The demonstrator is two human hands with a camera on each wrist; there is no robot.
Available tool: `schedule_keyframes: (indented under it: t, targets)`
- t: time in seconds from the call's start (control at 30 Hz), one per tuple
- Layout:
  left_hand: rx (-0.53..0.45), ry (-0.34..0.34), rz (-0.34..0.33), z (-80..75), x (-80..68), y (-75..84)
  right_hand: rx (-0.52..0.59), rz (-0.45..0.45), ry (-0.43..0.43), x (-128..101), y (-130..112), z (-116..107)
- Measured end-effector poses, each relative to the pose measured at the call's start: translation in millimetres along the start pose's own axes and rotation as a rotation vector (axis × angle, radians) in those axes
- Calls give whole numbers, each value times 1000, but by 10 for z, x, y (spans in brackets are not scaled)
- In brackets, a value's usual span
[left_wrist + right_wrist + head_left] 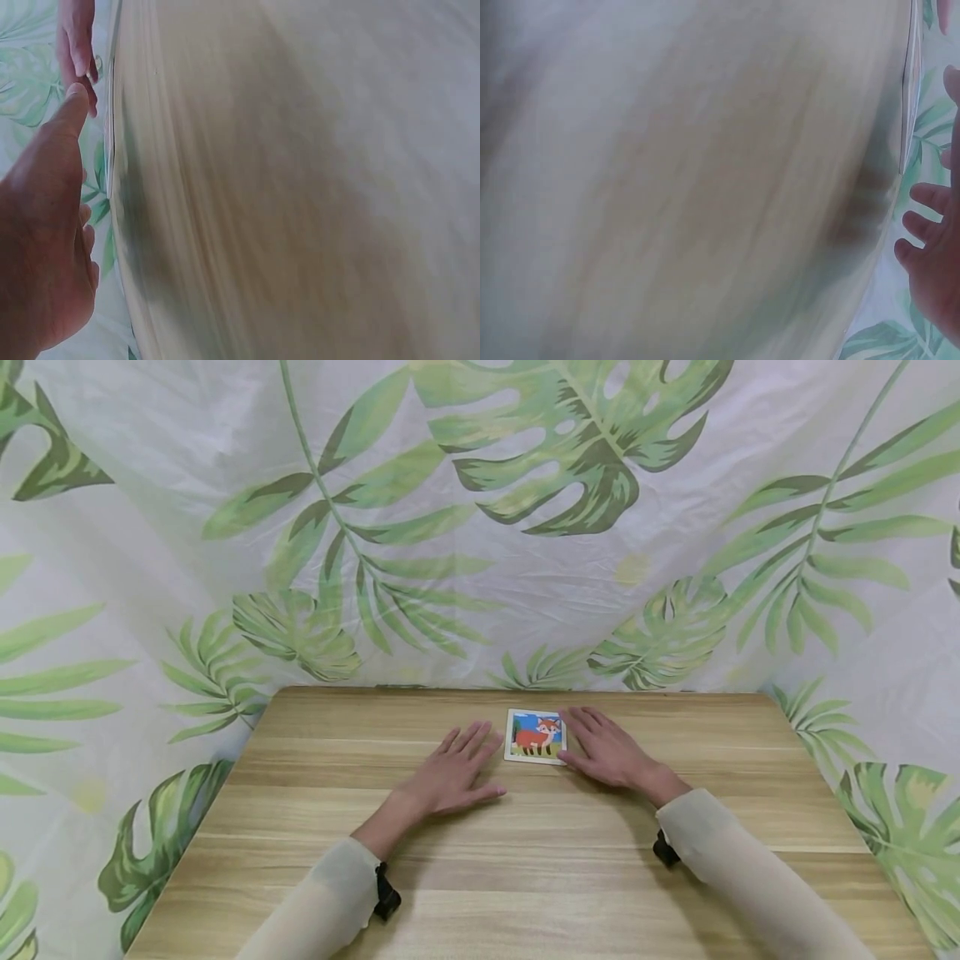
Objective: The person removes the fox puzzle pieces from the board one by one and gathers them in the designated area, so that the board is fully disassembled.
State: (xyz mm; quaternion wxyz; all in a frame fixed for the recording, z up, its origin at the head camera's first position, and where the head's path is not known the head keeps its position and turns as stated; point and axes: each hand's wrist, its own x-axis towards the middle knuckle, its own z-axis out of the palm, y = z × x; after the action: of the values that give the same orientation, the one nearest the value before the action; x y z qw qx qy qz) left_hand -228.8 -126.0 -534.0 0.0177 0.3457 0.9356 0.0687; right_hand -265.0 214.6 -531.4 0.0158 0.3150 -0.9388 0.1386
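Card [535,737] with a fox picture, lying flat on the table [525,877] just above frame centre, near the far edge. Left hand [453,772] rests flat, fingers straight and spread, just left of the card, holding nothing. Right hand [606,750] lies flat at the card's right edge, fingers straight, thumb at its lower corner; no grip. Bare wood spreads left, right and toward the bottom of the frame. Leaf-print cloth [480,527] fills the upper frame. Both wrist views are blurred; the card is not discernible there, and the sleeves are cut off below.
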Motion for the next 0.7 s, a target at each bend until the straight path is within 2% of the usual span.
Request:
schedule_keyframes:
  t: [0.23,0.47,0.7]
  targets:
    - [-18,-38,16,23,121,110,49,13,8,95,-13,10]
    - [-36,-6,41,60,215,156,133,7,31,165,-15,20]
    - [-28,-11,41,67,264,192,198,-12,46,238,5,28]
